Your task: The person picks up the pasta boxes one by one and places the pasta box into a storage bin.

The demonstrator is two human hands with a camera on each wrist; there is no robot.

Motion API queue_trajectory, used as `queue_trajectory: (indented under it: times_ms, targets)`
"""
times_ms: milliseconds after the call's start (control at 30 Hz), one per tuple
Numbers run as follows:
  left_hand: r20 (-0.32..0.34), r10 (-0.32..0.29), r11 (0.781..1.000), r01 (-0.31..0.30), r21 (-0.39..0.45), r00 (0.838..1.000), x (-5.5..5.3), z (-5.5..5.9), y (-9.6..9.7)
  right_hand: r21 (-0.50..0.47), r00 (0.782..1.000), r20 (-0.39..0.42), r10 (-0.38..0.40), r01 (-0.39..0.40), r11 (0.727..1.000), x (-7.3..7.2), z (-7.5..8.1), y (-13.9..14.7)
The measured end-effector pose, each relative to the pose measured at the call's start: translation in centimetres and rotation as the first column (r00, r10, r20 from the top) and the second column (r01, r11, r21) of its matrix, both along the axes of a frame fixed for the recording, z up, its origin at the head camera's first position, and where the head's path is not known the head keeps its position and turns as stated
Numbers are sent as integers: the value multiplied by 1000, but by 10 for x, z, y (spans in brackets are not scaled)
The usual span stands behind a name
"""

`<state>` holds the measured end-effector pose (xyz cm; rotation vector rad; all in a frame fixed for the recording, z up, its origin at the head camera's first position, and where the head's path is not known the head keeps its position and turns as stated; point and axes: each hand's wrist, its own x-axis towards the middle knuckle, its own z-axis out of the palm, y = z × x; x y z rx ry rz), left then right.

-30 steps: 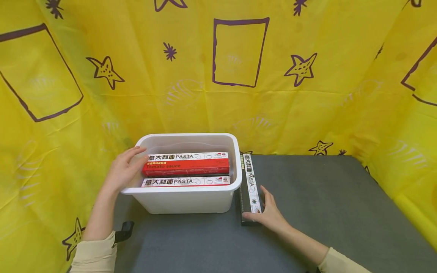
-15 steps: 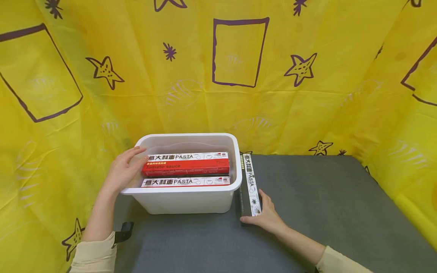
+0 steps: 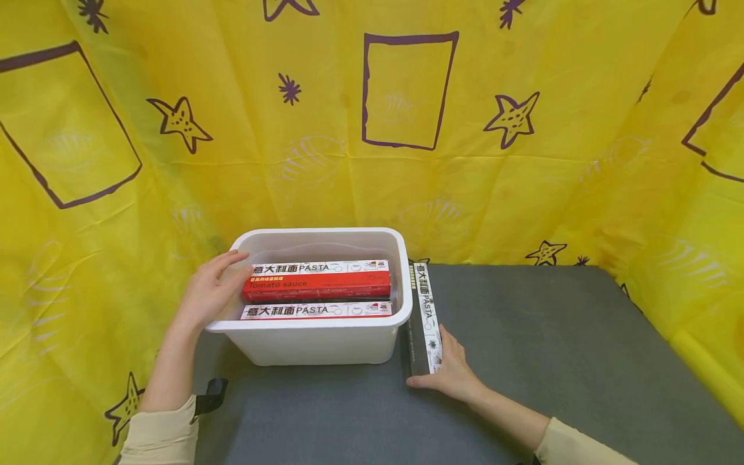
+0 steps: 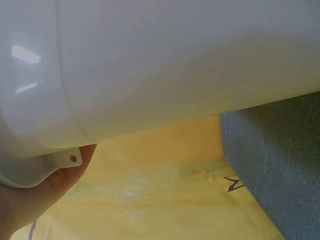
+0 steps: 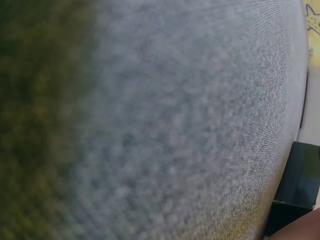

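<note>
A white plastic bin point(image 3: 314, 345) stands on the dark grey table. Inside lie a red pasta box point(image 3: 325, 283) marked "Tomato sauce" and, nearer, another pasta box point(image 3: 316, 310) with a white printed top. My left hand point(image 3: 206, 290) grips the bin's left rim; the left wrist view shows part of it under the lip. Along the bin's right side lies a black-and-white pasta box point(image 3: 420, 342). My right hand point(image 3: 456, 376) holds its near end, thumb at the front and fingers along the right side. In the right wrist view only a corner of that box shows.
Yellow cloth point(image 3: 325, 181) printed with starfish and frames hangs behind and at both sides. The grey tabletop point(image 3: 546, 336) extends right of the black box and in front of the bin.
My right hand has slid slightly toward me and left, its thumb now over the black box's near end. The left hand and bin have stayed put.
</note>
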<state>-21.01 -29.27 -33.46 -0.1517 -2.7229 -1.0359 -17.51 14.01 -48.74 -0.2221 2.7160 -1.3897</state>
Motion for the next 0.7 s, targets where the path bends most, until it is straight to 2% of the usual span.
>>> queue_trajectory:
  times_ms: [433, 700]
  targets:
    - [-10, 1, 1000, -1, 4, 1000, 1, 1, 0, 1, 1000, 18, -7, 7, 1000, 2, 1, -4]
    - [-13, -7, 1000, 7, 6, 1000, 2, 0, 0, -13, 1000, 3, -20, 20, 1000, 3, 2, -4]
